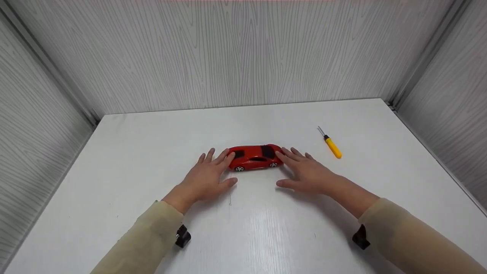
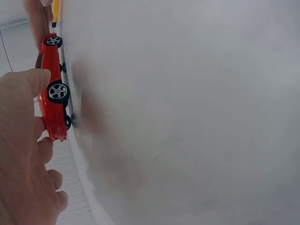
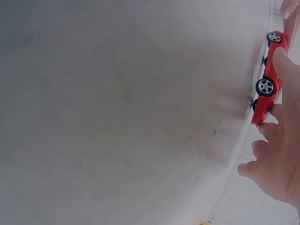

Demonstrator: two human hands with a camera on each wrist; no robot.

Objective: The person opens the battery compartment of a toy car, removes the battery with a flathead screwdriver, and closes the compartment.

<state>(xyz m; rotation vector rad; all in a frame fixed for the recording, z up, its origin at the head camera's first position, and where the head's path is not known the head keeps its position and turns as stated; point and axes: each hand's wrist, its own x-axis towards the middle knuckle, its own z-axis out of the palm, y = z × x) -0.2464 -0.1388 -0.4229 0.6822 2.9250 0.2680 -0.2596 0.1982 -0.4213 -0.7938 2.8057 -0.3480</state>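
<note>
A red toy car (image 1: pixel 253 153) with dark windows stands on its wheels in the middle of the white table, its side turned towards me. At its left end, my left hand (image 1: pixel 205 178) touches the body with outstretched fingertips, the thumb held apart. My right hand (image 1: pixel 310 174) lies against the right end in the same way, fingers spread and fairly straight. Both wrist views show the car's silver-spoked wheels: the car (image 2: pixel 52 111) is beside the left hand's fingers, and the car (image 3: pixel 271 71) is beside the right hand's fingers. Neither hand wraps round it.
To the right and farther back lies a screwdriver (image 1: pixel 333 147) with a yellow handle, its metal shaft pointing away from me. Wood-grained panels (image 1: pixel 243 53) wall the white table (image 1: pixel 152 133) at the back and both sides.
</note>
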